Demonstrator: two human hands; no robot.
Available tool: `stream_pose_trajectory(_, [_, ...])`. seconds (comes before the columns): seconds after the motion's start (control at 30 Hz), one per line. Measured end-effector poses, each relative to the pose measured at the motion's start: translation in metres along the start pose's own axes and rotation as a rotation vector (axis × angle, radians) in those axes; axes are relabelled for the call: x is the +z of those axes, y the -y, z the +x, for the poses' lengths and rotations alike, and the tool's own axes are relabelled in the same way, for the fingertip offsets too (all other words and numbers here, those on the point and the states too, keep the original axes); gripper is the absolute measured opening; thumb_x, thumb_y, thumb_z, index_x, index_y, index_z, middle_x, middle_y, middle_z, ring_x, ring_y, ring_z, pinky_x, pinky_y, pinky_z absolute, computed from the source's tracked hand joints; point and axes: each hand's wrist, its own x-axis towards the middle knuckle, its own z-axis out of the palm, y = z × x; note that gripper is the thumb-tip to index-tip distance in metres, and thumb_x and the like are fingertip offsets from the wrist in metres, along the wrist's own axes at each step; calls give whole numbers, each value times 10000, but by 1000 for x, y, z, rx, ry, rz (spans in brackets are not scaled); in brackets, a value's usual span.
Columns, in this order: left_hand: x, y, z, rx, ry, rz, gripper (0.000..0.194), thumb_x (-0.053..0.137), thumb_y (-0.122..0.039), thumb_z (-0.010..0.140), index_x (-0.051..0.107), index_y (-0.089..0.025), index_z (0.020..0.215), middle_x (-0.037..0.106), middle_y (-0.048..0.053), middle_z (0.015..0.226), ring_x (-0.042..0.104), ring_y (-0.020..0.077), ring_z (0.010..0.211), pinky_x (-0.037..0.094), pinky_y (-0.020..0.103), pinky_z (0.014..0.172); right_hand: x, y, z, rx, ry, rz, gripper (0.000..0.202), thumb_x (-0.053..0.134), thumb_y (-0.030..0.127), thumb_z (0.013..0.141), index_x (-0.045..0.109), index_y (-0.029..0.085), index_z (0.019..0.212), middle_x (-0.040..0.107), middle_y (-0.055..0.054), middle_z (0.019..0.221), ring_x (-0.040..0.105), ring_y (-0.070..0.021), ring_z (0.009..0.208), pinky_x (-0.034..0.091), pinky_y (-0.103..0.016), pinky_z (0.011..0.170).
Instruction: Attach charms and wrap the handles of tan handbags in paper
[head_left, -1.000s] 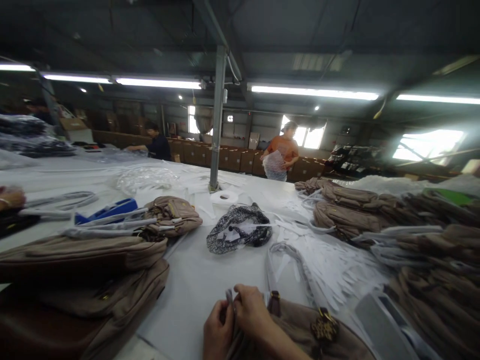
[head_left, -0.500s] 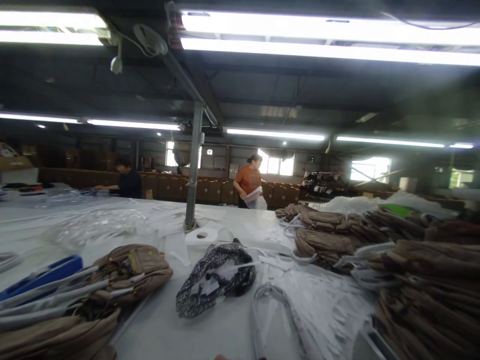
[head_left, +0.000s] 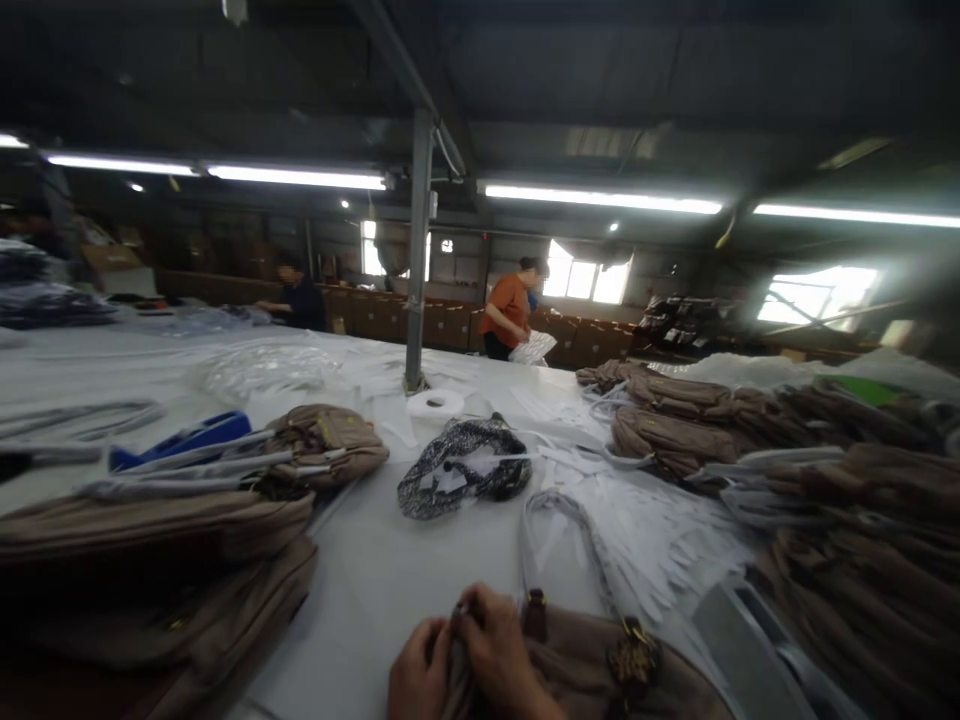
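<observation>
A brown fabric bag (head_left: pixel 585 655) lies at the near edge of the table, with a wrapped handle (head_left: pixel 564 510) looping away from me. My left hand (head_left: pixel 420 665) is closed on the bag's left end. Against it, my right hand (head_left: pixel 491 640) pinches the same bit of brown fabric, fingertips together. A small detail at the pinch is too fine to make out. Dark metal-and-leather fittings (head_left: pixel 634 655) sit at the handle's base. Beyond the hands lies a black-and-white speckled bundle (head_left: pixel 465 465) with white strips on it.
Brown bags (head_left: pixel 165 580) are piled on the left near a blue holder (head_left: pixel 184 440). More brown bags (head_left: pixel 862 560) stack up on the right beside a grey box (head_left: pixel 750 640). White strips (head_left: pixel 667 530), a white roll (head_left: pixel 435 403) and a post (head_left: pixel 418 260) stand ahead. Two people work farther back.
The view has tilted down and turned left. Both hands and the bag they grip have come into sight at the bottom, where only a fingertip showed before.
</observation>
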Motion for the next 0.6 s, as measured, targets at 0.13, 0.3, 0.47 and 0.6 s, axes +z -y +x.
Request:
stream_pose_trajectory(0.13, [-4, -4, 4, -10, 25, -191, 428, 580, -437, 742, 656, -149, 1051, 711, 101, 1024, 657, 236, 927, 515, 328, 833, -7, 4, 0, -15, 42, 169, 65, 514, 152, 731, 559, 177, 691, 586, 19, 620, 540, -139, 616, 374, -212, 581])
stream_pose_trajectory(0.3, [-3, -14, 2, -9, 56, -294, 286, 610, -404, 734, 741, -187, 866, 752, 60, 916, 679, 251, 895, 519, 324, 846, -6, 2, 1, 12, -14, 184, 50, 542, 174, 732, 566, 177, 687, 575, 26, 599, 541, -145, 609, 374, -216, 573])
stream_pose_trajectory(0.47, [6, -8, -3, -13, -134, -132, 229, 616, -396, 737, 747, -231, 828, 760, 24, 871, 696, 243, 846, 543, 304, 796, 3, 0, 3, 142, -123, 186, 87, 552, 227, 732, 592, 166, 684, 637, -13, 640, 593, -170, 634, 414, -236, 606])
stream_pose_trajectory(0.6, [5, -2, -4, 273, -141, 80, 201, 572, -343, 807, 738, -243, 861, 757, 28, 855, 699, 208, 786, 550, 276, 753, 7, -6, 8, 241, -175, 187, 113, 570, 252, 702, 580, 160, 635, 606, -9, 560, 567, -170, 558, 399, -240, 542])
